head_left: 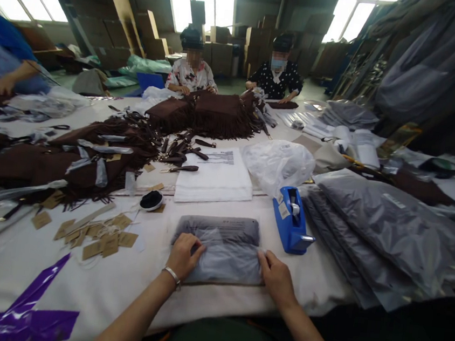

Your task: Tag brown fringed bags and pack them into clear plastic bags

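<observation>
The bag point(223, 251) lies flat on the tabletop point(126, 284) at lower centre of the frame, left of a tape dispenser point(292, 221). The grip of the left hand point(183, 256) and the right hand point(278, 277) clenches its side edges. It is probably light, soft and slippery, so the edges hold best.

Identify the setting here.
Probably a garment packing workshop: left hand and right hand rest on a grey garment in a clear plastic bag, brown fringed fabric pieces heap on the white table, brown cardboard boxes stack behind.
</observation>
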The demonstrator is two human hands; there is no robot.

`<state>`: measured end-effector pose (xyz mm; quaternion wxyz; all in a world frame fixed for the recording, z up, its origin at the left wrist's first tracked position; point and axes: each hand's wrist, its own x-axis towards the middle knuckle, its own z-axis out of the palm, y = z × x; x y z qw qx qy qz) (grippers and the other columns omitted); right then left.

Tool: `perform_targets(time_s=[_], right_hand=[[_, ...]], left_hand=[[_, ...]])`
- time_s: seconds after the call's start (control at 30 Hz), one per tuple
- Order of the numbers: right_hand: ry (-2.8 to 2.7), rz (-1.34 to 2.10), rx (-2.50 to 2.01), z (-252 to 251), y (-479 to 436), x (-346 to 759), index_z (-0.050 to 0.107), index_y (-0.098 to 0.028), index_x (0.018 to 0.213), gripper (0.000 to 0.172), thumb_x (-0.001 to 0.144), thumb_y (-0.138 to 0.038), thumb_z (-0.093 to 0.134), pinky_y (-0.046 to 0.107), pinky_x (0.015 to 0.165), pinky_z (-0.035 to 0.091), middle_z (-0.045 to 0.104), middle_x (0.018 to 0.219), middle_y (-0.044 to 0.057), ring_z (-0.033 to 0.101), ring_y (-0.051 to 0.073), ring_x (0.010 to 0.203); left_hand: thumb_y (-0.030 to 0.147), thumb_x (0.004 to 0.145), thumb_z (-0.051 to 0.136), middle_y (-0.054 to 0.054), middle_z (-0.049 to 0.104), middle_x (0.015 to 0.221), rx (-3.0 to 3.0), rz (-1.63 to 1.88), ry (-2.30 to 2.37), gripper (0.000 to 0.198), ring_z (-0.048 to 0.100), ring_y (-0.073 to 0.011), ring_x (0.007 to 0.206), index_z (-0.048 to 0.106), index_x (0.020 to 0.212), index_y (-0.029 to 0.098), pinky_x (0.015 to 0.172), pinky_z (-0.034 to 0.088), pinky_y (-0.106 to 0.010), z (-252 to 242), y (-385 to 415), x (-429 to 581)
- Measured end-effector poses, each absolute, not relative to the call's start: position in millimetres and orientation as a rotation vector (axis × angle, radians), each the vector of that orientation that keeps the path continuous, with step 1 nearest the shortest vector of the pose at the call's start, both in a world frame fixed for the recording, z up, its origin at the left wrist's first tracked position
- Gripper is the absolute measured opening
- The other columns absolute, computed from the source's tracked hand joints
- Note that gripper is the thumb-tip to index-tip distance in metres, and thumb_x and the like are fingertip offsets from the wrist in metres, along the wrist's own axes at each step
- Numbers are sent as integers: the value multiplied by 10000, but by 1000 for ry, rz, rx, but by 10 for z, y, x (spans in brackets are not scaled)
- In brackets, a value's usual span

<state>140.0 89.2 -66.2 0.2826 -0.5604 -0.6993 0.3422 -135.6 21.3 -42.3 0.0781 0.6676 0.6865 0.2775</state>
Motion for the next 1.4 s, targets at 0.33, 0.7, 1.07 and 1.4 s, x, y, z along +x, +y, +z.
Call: perform_targets(time_s=[0.33,0.7,1.07,1.4], right_hand=[[-1341,658,-1598,-367,1406,2263,609,-169,1052,479,856,-550,394,312,694,476,668,916,87,609,212,811],[-1449,679,-1498,-263,1499,2202,713,-204,855,337,839,-447,480,379,921,419,616,1140,98,555,235,1042],[-1455,639,-1514,-192,1612,2367,674,-185,949,369,860,-448,431,420,920,414,655,1031,102,577,244,999],[-1334,685,-1508,-315,1332,2265,451,-186,1312,589,796,-441,574,426,962,369,670,835,46,563,241,1035]], left_hand=[[441,841,532,-47,589,747,1983,1026,1971,278,532,-226,770,572,730,189,745,420,-369,-654,249,-1489],[474,851,489,-53,625,745,2032,990,2042,326,565,-219,755,591,722,192,731,439,-360,-589,227,-1461],[461,858,498,-58,615,767,2013,973,2008,306,555,-228,786,585,748,189,766,432,-382,-634,234,-1483],[424,860,506,-52,616,771,1985,960,2033,279,549,-228,802,591,732,191,760,410,-370,-629,221,-1471]])
